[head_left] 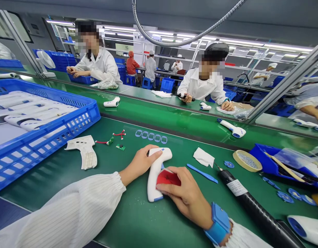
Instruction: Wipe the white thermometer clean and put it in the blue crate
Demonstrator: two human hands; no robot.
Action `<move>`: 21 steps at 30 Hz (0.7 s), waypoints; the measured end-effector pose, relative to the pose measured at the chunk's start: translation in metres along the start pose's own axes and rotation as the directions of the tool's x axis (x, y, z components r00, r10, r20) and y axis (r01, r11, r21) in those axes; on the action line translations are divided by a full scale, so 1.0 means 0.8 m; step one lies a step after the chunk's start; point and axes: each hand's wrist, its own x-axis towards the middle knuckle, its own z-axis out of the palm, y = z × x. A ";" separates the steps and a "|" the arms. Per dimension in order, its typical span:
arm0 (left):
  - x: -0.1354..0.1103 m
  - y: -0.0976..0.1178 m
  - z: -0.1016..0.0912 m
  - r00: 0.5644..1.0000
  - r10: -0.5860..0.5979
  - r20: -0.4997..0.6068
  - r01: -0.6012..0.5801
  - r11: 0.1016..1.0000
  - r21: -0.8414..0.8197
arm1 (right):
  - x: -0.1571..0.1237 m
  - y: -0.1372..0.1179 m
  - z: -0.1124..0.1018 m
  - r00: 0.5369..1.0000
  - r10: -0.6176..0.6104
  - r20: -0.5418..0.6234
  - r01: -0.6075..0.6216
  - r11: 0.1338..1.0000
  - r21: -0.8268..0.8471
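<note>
The left hand (140, 163) clasps a white thermometer housing (155, 175), the right hand (185, 193) pressing a red pad (169, 178) onto it; 5 blue rings (151, 136) and a circuit board (120, 147) lie loose on the table (133, 220).

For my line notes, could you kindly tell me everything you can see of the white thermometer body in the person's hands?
The pistol-shaped thermometer body looks like glossy white plastic, with blue at the grip's end. The left hand cups its head; the right hand presses a red pad against its side.
</note>
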 end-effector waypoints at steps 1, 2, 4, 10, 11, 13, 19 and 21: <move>0.000 0.000 0.000 1.000 0.003 -0.001 -0.003 1.000 0.001 | 0.002 0.001 0.000 1.000 0.003 -0.022 -0.003 1.000 -0.013; 0.000 -0.001 0.000 1.000 0.005 -0.003 -0.005 1.000 0.003 | 0.003 0.002 0.001 0.999 0.010 -0.046 -0.012 0.999 -0.032; 0.000 -0.001 0.000 1.000 0.001 -0.008 -0.001 1.000 0.006 | 0.004 0.000 0.000 0.996 0.030 -0.078 -0.036 0.997 -0.073; 0.000 0.000 0.000 1.000 -0.012 0.000 0.012 1.000 -0.011 | 0.002 -0.003 -0.001 1.000 -0.007 -0.003 0.007 1.000 -0.014; 0.000 0.000 0.000 1.000 -0.009 -0.003 0.009 1.000 -0.012 | 0.003 -0.002 0.000 1.000 -0.006 -0.023 0.005 1.000 -0.021; 0.000 0.000 0.000 1.000 -0.006 -0.012 0.006 1.000 -0.013 | 0.004 0.001 0.002 0.998 0.015 -0.062 -0.019 0.998 -0.056; 0.001 -0.003 0.001 0.999 -0.032 0.001 0.032 0.999 -0.044 | -0.002 -0.004 -0.003 0.999 0.030 0.019 -0.030 0.999 0.016; 0.001 -0.004 0.001 1.000 -0.031 -0.003 0.031 0.998 -0.059 | 0.000 -0.003 -0.001 1.000 0.024 0.017 -0.024 0.999 0.037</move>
